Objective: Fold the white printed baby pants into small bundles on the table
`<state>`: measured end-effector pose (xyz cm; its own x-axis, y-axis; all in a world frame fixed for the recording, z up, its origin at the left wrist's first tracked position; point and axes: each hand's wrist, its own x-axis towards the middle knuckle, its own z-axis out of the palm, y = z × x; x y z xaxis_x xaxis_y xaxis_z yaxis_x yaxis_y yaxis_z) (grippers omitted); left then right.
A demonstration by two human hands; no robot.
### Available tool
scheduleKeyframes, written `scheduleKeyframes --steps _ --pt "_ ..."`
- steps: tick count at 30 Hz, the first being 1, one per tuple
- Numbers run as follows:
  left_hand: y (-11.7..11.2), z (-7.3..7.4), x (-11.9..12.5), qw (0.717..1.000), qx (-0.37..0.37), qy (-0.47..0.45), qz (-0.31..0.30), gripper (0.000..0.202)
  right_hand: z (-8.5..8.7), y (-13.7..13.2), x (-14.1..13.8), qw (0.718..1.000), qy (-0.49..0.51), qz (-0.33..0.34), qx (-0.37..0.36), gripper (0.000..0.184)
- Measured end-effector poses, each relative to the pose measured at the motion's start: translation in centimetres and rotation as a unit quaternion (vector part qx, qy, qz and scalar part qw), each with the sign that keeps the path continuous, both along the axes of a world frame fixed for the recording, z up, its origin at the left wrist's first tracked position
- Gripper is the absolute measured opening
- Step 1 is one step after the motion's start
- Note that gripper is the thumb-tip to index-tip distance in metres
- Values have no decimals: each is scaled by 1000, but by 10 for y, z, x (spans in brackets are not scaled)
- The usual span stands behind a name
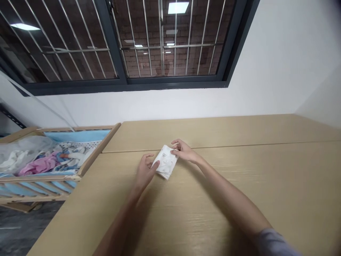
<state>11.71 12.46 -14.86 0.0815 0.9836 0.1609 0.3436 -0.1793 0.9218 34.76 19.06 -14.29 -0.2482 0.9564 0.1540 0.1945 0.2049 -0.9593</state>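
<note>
A barred window (165, 42) with a dark frame is set in the white wall (170, 106) beyond the table, and brickwork shows behind the glass. The light wood-grain table (239, 188) consists of two panels joined along a seam (239, 145) running across it. Past its left edge stands a wooden crib (55, 170) with blue padding, holding a pink garment (39, 165) and other mixed fabrics.

A folded white cloth (165, 162) with a small printed motif lies on the table, left of centre, its far end at the seam. The person's left hand (145, 170) is at its left side, fingers curled and thumb pressed on its edge. The right hand (185, 151) is at its right side, fingers slightly spread, with the fingertips (173, 152) on the upper corner. Whether either hand is pinching the cloth cannot be told. A grey sleeve (274, 243) covers the right arm near the frame's lower edge.
</note>
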Motion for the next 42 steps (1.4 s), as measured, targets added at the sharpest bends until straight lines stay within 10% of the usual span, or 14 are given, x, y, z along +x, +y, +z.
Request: scheduleKeyframes --steps 14,21,25,31,42 --pt "-2 -28 15 916 69 395 25 22 -72 56 -3 994 -93 54 12 43" --pt "-18 -20 22 879 186 439 22 35 -21 17 -13 953 -214 11 214 46" --pt "-41 -34 34 872 271 402 -66 48 5 -16 -34 931 -252 148 219 55" --pt "-59 -38 50 872 133 451 -136 42 -21 -31 -59 903 -253 293 185 51" --pt "-56 -43 48 872 138 453 -127 63 -41 18 -45 914 -284 233 172 59"
